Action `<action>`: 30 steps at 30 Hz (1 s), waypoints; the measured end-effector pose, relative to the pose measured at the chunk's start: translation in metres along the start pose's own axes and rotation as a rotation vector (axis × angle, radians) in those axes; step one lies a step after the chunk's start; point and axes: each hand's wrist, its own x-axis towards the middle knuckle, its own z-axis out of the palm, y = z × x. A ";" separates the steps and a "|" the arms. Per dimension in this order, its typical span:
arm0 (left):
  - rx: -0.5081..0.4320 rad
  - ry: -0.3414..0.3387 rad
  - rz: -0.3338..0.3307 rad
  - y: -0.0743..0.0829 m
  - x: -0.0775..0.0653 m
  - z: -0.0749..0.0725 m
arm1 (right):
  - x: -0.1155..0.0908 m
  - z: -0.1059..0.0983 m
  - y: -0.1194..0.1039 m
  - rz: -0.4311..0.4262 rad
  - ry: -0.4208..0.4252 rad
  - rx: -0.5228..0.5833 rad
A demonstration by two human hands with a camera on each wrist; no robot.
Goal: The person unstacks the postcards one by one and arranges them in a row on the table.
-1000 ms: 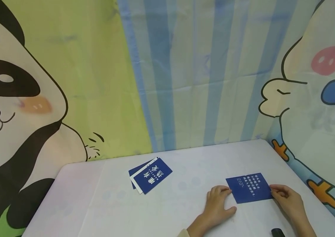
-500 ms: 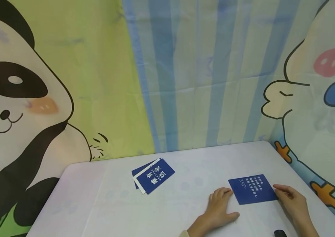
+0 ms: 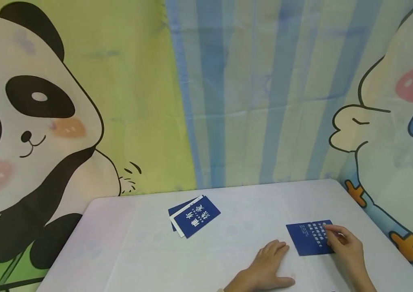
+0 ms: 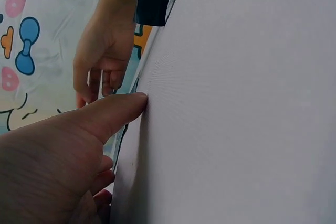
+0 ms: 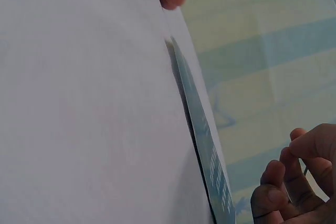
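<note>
A dark blue card with white printed characters lies on the white table at the right. My right hand is over the card's right side, overlapping it in the head view. In the right wrist view that hand is raised above the card, fingers loosely curled and thumb near the forefinger, holding nothing visible. Left of the card, my left hand rests on the table with its fingers extended and thumb spread. The thumb side of the left hand shows close up in the left wrist view.
A fanned stack of blue and white cards lies on the table at left of centre. Behind stands a fabric backdrop with a panda and another cartoon animal. A dark band is on the right wrist.
My right hand has left the card's right edge and moved left over its printed face. My left fingertips have come away from its left edge. The head view has shifted slightly.
</note>
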 end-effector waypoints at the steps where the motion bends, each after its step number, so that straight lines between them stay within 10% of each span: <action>1: -0.006 -0.014 -0.005 -0.002 -0.002 0.000 | -0.004 0.004 -0.004 -0.032 -0.010 0.005; 30: -0.108 -0.022 -0.096 -0.079 -0.090 -0.036 | -0.039 0.080 -0.051 -0.267 -0.434 0.244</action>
